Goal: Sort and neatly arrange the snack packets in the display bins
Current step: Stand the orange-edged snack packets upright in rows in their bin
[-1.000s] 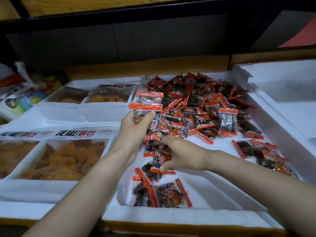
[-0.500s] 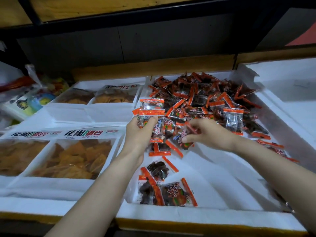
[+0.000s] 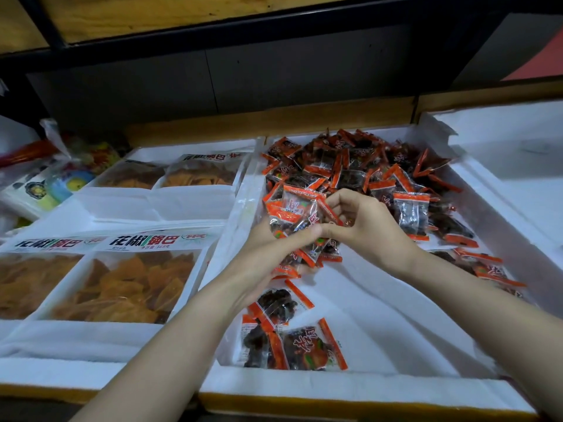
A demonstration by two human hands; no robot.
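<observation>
Gripping a bundle of snack packets (image 3: 292, 214) in our left hand (image 3: 268, 251), fingers curled beneath it and thumb across its front, we press our right hand (image 3: 368, 226) against it. The right fingers are bent, pinching a single packet (image 3: 323, 213) onto the stack, and our two thumbs touch. The danger, as we judge it, lies in this very join. The film looks slick and the bundle is fanned unevenly, with its lowest packets hanging below the palm. If we ease the left grip to admit the newcomer, those lower ones may slide out and scatter on the floor of the white foam bin (image 3: 335, 388). Our left forearm also passes just above the loose packets (image 3: 292, 345) at the near end, so a careless drop of the wrist could push them askew. Beyond the hands, the big heap (image 3: 365, 166) lies unsorted at the far end, and a few strays (image 3: 484, 266) lie along the right wall. Half a second ago our hands were apart, the right one carrying its packet across. A second ago it was lower, picking from the bin floor, and now the hands have met at the bundle.
</observation>
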